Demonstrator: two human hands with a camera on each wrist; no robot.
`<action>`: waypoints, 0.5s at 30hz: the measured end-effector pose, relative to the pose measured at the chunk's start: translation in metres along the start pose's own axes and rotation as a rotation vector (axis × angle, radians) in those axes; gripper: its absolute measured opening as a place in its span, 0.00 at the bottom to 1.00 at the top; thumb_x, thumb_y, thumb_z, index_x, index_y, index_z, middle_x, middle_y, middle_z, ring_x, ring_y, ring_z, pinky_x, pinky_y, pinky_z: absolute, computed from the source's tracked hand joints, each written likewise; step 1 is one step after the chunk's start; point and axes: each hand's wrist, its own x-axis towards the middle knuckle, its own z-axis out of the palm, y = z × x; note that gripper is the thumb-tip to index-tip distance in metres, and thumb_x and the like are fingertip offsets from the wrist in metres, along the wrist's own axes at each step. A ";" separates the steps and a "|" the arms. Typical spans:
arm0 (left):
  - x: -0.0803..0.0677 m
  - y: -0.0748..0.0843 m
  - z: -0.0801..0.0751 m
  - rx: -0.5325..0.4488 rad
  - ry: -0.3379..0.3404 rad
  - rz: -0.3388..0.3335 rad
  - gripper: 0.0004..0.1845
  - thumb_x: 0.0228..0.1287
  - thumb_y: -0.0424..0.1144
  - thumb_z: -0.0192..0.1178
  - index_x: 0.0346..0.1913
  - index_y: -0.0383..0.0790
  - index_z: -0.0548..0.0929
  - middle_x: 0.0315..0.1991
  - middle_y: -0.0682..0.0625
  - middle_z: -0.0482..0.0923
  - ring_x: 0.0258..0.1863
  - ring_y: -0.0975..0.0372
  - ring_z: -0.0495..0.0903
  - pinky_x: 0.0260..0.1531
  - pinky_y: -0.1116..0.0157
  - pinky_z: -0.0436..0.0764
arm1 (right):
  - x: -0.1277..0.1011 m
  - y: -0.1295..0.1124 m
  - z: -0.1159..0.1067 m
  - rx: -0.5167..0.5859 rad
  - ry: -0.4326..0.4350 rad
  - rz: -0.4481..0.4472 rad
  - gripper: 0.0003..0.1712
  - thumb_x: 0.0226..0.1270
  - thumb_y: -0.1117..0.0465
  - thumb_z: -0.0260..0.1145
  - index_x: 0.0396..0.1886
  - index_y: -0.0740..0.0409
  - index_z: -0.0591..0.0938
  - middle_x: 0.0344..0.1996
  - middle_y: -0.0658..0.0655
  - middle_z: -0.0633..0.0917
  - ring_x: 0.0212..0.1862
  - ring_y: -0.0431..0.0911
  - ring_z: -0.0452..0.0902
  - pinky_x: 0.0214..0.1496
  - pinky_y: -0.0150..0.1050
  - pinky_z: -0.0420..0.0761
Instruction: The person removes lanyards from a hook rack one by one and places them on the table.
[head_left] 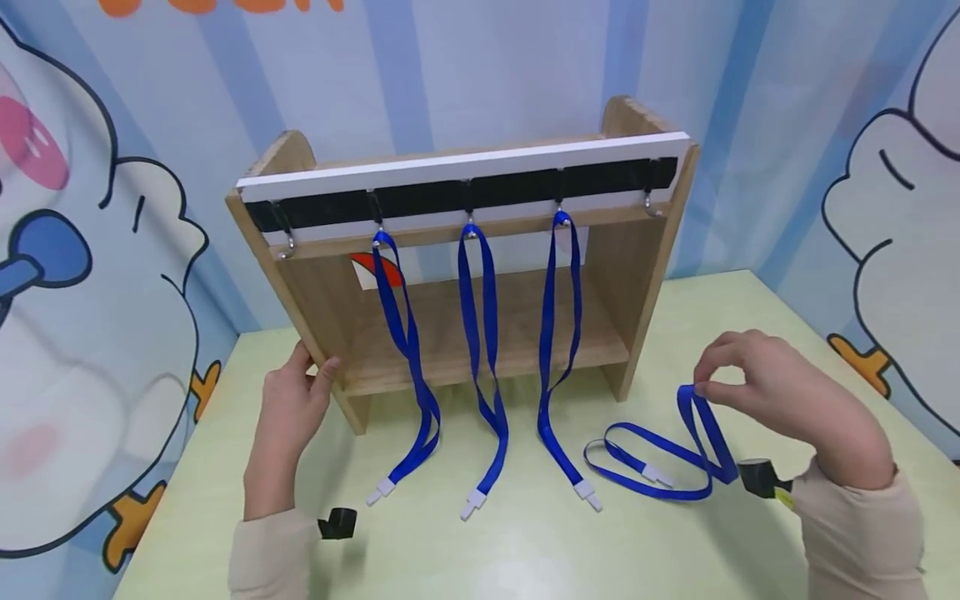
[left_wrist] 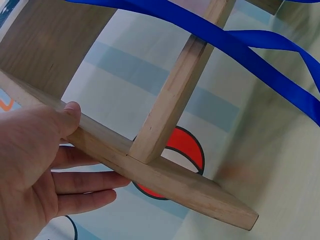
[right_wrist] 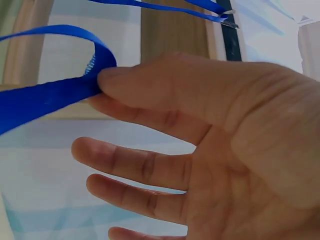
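My left hand [head_left: 294,398] grips the left side panel of a wooden rack [head_left: 645,275], thumb on the front edge; in the left wrist view the fingers reach behind the panel [left_wrist: 190,185]. Between thumb and forefinger, my right hand [head_left: 772,387] pinches the looped end of a blue lanyard [head_left: 716,442]. The right wrist view shows that lanyard [right_wrist: 55,95] folded at the fingertips, the other fingers spread. Its lower part and white clip [head_left: 654,476] trail on the table. Three more blue lanyards hang from the rack's hooks: left [head_left: 408,350], middle [head_left: 480,333] and right [head_left: 547,350].
At the rack's ends are two bare hooks, left [head_left: 287,246] and right [head_left: 651,206], below a black strip [head_left: 510,190]. White clips of the hanging lanyards lie over the pale table [head_left: 540,558]. A printed cartoon backdrop [head_left: 480,75] stands behind.
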 end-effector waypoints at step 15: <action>0.000 0.001 0.000 0.002 0.001 0.001 0.24 0.79 0.40 0.54 0.67 0.26 0.69 0.60 0.28 0.77 0.45 0.39 0.86 0.38 0.44 0.85 | 0.033 0.002 0.032 0.107 -0.119 -0.044 0.04 0.69 0.64 0.67 0.34 0.53 0.87 0.45 0.57 0.86 0.52 0.61 0.79 0.55 0.62 0.79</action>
